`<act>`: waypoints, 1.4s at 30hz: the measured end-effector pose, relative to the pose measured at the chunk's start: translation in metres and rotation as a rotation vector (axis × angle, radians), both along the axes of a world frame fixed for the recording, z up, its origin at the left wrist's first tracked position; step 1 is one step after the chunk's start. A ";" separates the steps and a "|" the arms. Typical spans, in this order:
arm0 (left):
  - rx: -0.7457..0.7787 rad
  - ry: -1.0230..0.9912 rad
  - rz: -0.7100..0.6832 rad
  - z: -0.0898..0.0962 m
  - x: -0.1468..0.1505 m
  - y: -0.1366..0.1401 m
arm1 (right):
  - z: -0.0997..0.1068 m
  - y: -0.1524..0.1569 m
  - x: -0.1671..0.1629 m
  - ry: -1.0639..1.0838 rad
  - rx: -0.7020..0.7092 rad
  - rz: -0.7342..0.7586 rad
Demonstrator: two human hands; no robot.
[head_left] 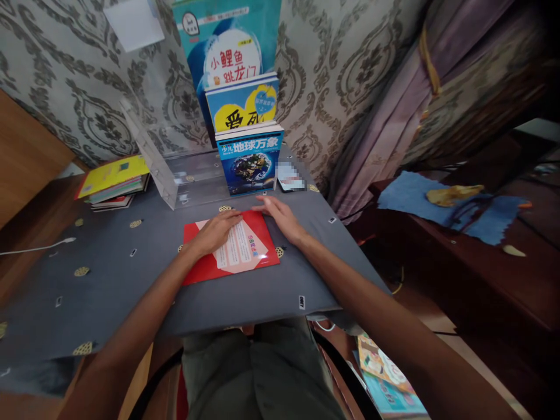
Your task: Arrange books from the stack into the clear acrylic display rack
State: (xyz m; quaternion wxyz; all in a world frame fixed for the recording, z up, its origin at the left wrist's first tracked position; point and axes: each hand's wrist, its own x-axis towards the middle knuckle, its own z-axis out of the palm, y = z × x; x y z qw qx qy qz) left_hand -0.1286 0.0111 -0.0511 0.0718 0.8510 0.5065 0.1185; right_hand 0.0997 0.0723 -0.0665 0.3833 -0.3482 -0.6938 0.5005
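Note:
A red book [242, 252] with a pale pink panel of text lies closed on the grey cloth-covered table [210, 306] in front of me. My left hand [221, 229] rests on its upper left part, palm down, fingers stretched toward the top edge. At the book's upper right corner is my right hand [282, 219], its fingers extended to the left and its thumb raised. Whether the right fingertips press on the cover or the table, I cannot tell. Neither hand grips anything.
Behind the red book stand upright books, the front one a blue book with a globe [251, 169]. A phone [291, 177] lies beside them. To the left are a clear acrylic panel [149, 151], a book stack [116, 178] and a white cable [39, 248]. A blue cloth [405, 195] lies right.

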 end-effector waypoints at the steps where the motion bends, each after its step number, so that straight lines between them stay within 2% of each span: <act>1: 0.005 0.007 -0.007 0.000 -0.002 -0.007 | 0.000 -0.002 0.000 -0.044 0.057 0.017; 7: 0.022 0.048 -0.043 0.004 -0.002 -0.049 | 0.001 -0.009 -0.001 -0.292 0.275 0.078; 11: -0.011 0.146 -0.010 0.011 0.008 -0.079 | -0.005 -0.011 -0.005 -0.501 0.496 0.136; 13: -0.010 0.209 -0.010 0.011 0.015 -0.091 | -0.008 -0.013 -0.008 -0.610 0.562 0.132; 19: 0.095 0.409 0.021 0.003 0.029 -0.108 | -0.007 -0.020 -0.009 -0.722 0.658 0.119; 23: 0.194 0.493 -0.037 0.001 0.027 -0.123 | 0.000 -0.026 0.000 -0.709 0.667 0.122; 26: 0.283 0.395 -0.059 0.003 0.019 -0.136 | 0.009 -0.035 0.012 -0.630 0.610 0.149; 28: 0.325 0.264 -0.024 0.004 0.013 -0.143 | 0.015 -0.043 0.022 -0.536 0.518 0.180; 33: 0.332 -0.118 0.136 0.016 0.006 -0.148 | 0.019 -0.060 0.045 -0.279 0.151 0.177; 37: 0.308 -0.386 0.311 0.039 0.008 -0.146 | 0.011 -0.065 0.048 0.121 -0.151 0.201; 40: 0.239 -0.607 0.445 0.054 0.010 -0.144 | 0.011 -0.067 0.038 0.379 -0.239 0.221; 42: 0.213 -0.798 0.516 0.060 0.013 -0.140 | 0.014 -0.070 0.028 0.427 -0.239 0.216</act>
